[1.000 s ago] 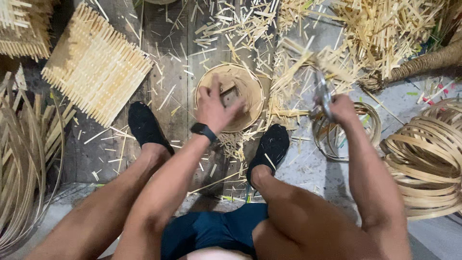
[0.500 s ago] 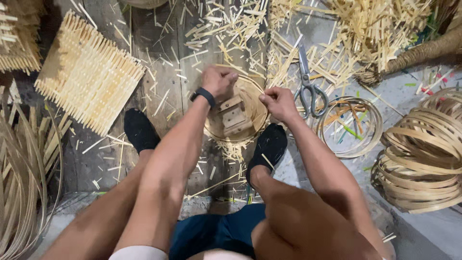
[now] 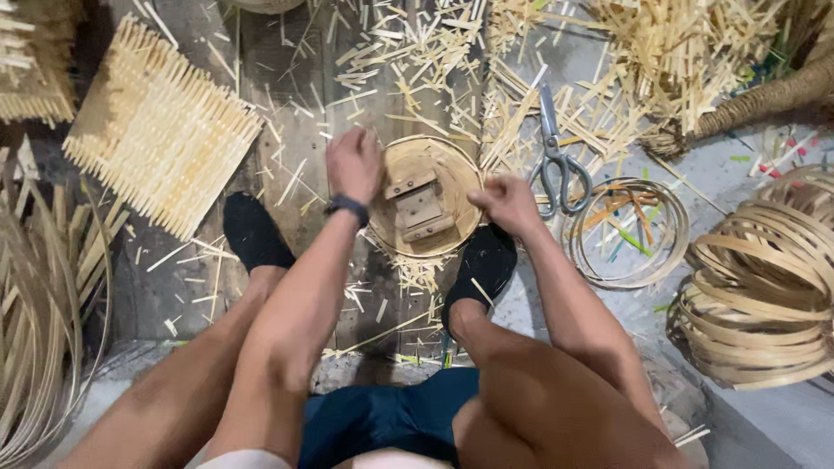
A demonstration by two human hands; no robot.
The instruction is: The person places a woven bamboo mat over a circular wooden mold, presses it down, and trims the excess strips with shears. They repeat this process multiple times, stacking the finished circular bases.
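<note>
Bamboo, woven into a round tray (image 3: 426,204) with a small wooden block (image 3: 419,207) at its centre, lies on the floor between the feet, gripped at opposite rims: left hand (image 3: 354,163) fingers curled over the far-left edge, right hand (image 3: 504,201) fingers pinched together on the right edge, seemingly to steady it. Just right of those fingers lie scissors (image 3: 556,161) and a bamboo hoop (image 3: 627,233); farther out, cut strips (image 3: 417,52), a square woven mat (image 3: 156,139) and coiled hoops (image 3: 764,287).
</note>
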